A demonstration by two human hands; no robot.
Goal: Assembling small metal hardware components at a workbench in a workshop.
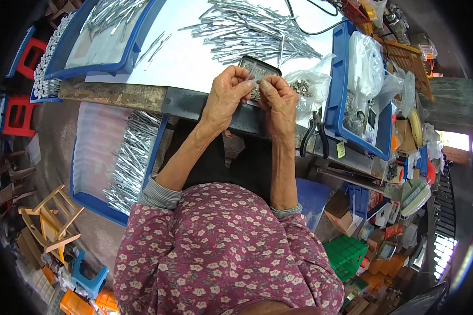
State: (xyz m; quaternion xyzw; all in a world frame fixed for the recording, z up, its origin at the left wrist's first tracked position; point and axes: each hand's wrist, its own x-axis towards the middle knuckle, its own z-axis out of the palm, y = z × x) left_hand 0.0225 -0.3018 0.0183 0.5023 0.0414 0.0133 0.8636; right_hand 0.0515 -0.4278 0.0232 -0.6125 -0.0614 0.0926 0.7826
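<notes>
At twelve o'clock, over the bench edge (142,97), left hand (227,97) and right hand (278,100) meet fingertip to fingertip, pinching a small metal piece (256,82) above a dark parts tray (260,67). Risk: the piece could slip from so slight a pinch and fall past the edge. The clear bag of fittings (307,86) at two o'clock could be nudged and spill.

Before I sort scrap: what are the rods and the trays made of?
Rods: apparently bare metal, silver-grey with bright glints. Trays: probably moulded plastic, uniform blue with a dull sheen. The small piece between both hands is too small to tell.
</notes>
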